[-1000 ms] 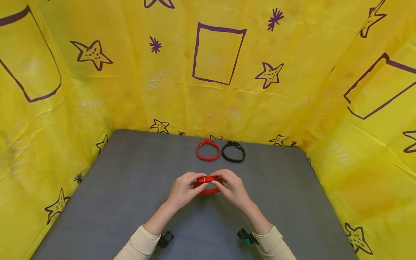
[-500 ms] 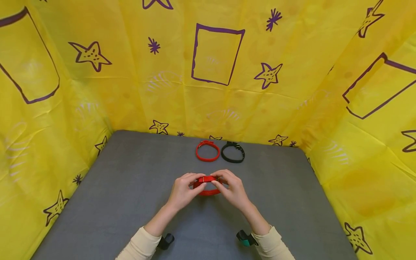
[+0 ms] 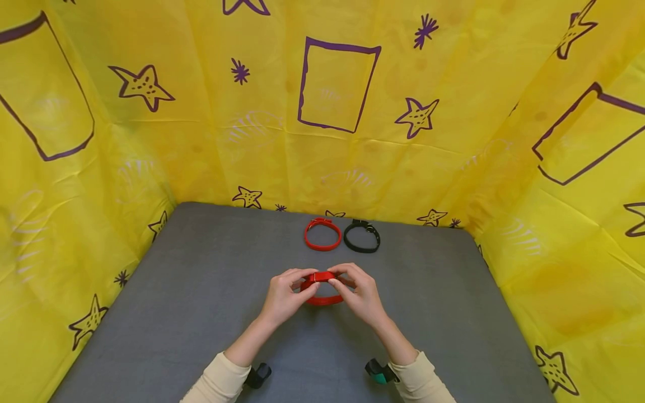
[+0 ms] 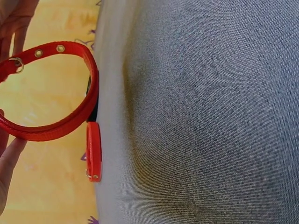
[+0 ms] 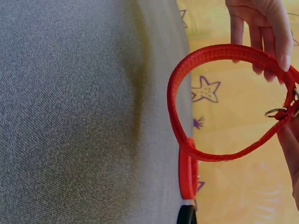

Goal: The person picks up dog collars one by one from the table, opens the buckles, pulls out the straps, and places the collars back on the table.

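Observation:
Both hands hold up a red collar (image 3: 325, 300) over the grey table, its loop hanging below the fingers. My left hand (image 3: 287, 294) pinches the upper band beside the buckle, thumb in front. My right hand (image 3: 360, 294) pinches the same band a little to the right. Between the fingertips a short flat stretch of red strap shows. In the left wrist view the collar (image 4: 93, 88) has metal eyelets (image 4: 60, 48) and a metal ring (image 4: 17, 65). The right wrist view shows a D-ring (image 5: 275, 112) near the buckle, which is partly cut off by the frame edge.
A second red collar (image 3: 322, 248) and a black collar (image 3: 361, 249) lie side by side toward the back of the grey table (image 3: 201, 268). Yellow cloth (image 3: 252, 151) printed with purple stars walls the back and both sides.
The hands keep their hold on the red collar with only tiny shifts. The strap's upper stretch has tilted slightly and the loop's lower edge sits marginally lower. The other collars stay put.

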`<state>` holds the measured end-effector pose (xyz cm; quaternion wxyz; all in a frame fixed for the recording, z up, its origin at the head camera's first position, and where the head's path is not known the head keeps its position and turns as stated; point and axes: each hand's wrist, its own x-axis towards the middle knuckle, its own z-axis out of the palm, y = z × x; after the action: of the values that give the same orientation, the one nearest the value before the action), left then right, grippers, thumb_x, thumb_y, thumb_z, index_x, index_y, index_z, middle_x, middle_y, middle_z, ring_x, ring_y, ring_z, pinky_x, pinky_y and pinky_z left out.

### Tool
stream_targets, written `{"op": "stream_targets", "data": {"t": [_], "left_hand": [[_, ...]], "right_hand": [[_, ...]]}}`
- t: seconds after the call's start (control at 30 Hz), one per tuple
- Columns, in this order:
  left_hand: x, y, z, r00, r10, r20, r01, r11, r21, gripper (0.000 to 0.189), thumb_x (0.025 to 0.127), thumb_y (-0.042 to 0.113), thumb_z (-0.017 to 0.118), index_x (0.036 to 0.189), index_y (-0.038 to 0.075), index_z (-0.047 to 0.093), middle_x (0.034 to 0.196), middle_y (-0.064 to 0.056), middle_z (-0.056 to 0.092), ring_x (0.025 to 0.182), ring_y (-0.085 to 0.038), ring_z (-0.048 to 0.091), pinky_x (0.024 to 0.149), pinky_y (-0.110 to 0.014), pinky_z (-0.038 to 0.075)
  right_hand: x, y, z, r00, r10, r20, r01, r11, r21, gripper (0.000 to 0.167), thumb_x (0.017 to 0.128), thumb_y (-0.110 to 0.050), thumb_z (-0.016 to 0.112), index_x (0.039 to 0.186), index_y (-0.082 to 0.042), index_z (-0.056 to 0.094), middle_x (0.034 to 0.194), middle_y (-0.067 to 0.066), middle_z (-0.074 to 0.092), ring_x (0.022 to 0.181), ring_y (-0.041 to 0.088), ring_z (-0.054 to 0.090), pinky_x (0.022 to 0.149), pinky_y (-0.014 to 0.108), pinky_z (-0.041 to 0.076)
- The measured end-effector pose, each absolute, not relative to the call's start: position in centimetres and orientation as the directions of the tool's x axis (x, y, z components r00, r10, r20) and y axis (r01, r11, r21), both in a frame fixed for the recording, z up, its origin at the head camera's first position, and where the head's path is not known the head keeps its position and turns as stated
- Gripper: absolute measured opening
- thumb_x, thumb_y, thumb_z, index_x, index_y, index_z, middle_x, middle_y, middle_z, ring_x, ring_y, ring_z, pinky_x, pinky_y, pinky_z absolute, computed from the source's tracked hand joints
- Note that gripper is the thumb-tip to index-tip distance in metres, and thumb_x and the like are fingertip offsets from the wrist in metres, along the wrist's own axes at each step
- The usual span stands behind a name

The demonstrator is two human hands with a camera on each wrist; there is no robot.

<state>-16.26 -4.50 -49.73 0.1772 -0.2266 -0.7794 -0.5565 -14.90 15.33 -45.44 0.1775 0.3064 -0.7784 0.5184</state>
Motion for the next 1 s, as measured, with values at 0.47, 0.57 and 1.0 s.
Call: {"op": "stream_targets", "data": {"t": [0.47,0.57,1.0], "left_hand": [[-16.4,-4.6,-50.1,-0.86,0.127,0.494,0.51,0.263,0.819,0.023,0.08,0.01,0.081,0.102,0.015,0.076,0.092,0.004,0.071,0.084,-0.012,0.066,0.07,-0.036,0.059],[-16.4,-4.6,-50.1,-0.857,0.128,0.499,0.515,0.269,0.814,0.023,0.08,0.01,0.081,0.102,0.015,0.076,0.092,0.004,0.071,0.084,-0.012,0.066,0.07,-0.035,0.059],[-16.4,-4.7,-50.1,-0.857,0.129,0.498,0.514,0.279,0.811,0.022,0.08,0.012,0.081,0.1,0.017,0.076,0.092,0.006,0.071,0.083,-0.011,0.067,0.07,-0.032,0.059]], "right_hand": [[-14.7,15.0,-45.6,-0.803,-0.251,0.541,-0.593,0.243,-0.768,0.021,0.086,0.007,0.069,0.106,0.006,0.066,0.104,0.018,0.065,0.095,0.03,0.064,0.077,0.039,0.057],[-14.7,14.9,-45.8,-0.808,-0.244,0.536,-0.585,0.223,-0.78,0.021,0.086,0.008,0.069,0.106,0.006,0.066,0.104,0.019,0.065,0.095,0.03,0.064,0.077,0.037,0.057],[-14.9,14.9,-46.6,-0.823,-0.212,0.527,-0.56,0.146,-0.815,0.021,0.086,0.01,0.067,0.107,0.009,0.064,0.105,0.022,0.063,0.094,0.032,0.064,0.075,0.035,0.058]]}}
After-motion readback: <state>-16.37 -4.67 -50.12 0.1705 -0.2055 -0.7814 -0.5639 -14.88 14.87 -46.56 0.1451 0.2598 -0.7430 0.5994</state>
